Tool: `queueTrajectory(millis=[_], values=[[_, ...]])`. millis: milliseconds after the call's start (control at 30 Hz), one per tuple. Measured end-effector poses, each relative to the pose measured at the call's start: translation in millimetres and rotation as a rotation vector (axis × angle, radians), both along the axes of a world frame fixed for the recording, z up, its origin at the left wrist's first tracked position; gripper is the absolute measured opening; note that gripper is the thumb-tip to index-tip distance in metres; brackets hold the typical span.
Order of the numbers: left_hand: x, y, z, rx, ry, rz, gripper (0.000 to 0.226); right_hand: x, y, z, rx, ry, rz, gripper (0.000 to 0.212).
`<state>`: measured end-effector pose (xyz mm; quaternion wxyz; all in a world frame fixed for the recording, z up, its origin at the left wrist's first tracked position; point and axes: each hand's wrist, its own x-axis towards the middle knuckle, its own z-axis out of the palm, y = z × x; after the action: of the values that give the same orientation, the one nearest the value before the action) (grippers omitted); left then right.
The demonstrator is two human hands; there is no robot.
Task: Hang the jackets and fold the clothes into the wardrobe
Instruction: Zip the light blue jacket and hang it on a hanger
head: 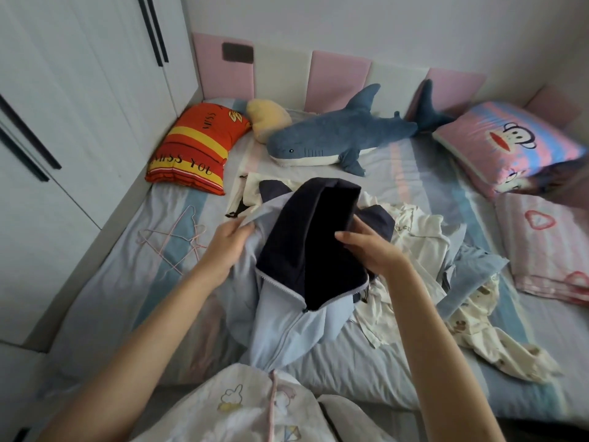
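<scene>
Bed point(105, 282) bounded on the left by the wardrobe point(63, 106), doors closed, and on the far side by padded pink and white headboard panels point(338, 78). Bare striped sheet was seen along the left side, between the wardrobe and the jacket; only pink wire hangers point(178, 240) were lying there, apart from the left hand. The far strip was taken up by a red pillow point(197, 148), a yellow cushion point(267, 119), a shark plush point(338, 135) and a pink pillow point(510, 145). The right of the jacket was crowded by a heap of white clothes point(420, 240) and a bear-print garment point(490, 330); a folded heart-print blanket point(548, 244) was noted at the right edge.

Jacket point(287, 317) was located mid-bed, in front of the person, partly lifted by 2 hands. Outer shell pale blue, lining dark navy; hood was held open, so the lining faced the camera. Zip was closed over the lower part, open at the top. Hem end was trailing toward the near edge of the bed.

Left hand point(228, 244): fingers curled, the pale blue edge of the hood pinched. Right hand point(371, 250): fingers curled round the navy lining on the opposite side.
</scene>
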<state>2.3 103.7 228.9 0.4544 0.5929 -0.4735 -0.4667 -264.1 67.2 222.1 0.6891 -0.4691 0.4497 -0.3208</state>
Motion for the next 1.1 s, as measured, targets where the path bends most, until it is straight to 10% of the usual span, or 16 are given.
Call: queueTrajectory(millis=[133, 234, 367, 567, 801, 1101], values=[[18, -12, 32, -0.004, 0.191, 0.109, 0.027, -12, 5, -56, -0.053, 0.356, 0.125, 0.104], [29, -14, 41, -0.055, 0.172, 0.158, 0.03, 5, 7, -73, -0.04, 0.322, -0.104, 0.054], [50, -12, 49, -0.059, 0.203, 0.301, 0.024, 12, 8, -106, -0.021, 0.143, 0.041, 0.041], [74, -3, 60, -0.045, 0.187, 0.391, 0.019, 68, -2, -141, -0.264, 0.687, -0.034, 0.03], [128, 17, 85, -0.21, -0.664, 0.065, 0.032, 90, -30, -57, -0.343, 0.362, -0.504, 0.026], [172, 6, 39, -0.215, -0.936, 0.186, 0.028, 31, -63, 17, -0.662, 0.65, -0.705, 0.014]])
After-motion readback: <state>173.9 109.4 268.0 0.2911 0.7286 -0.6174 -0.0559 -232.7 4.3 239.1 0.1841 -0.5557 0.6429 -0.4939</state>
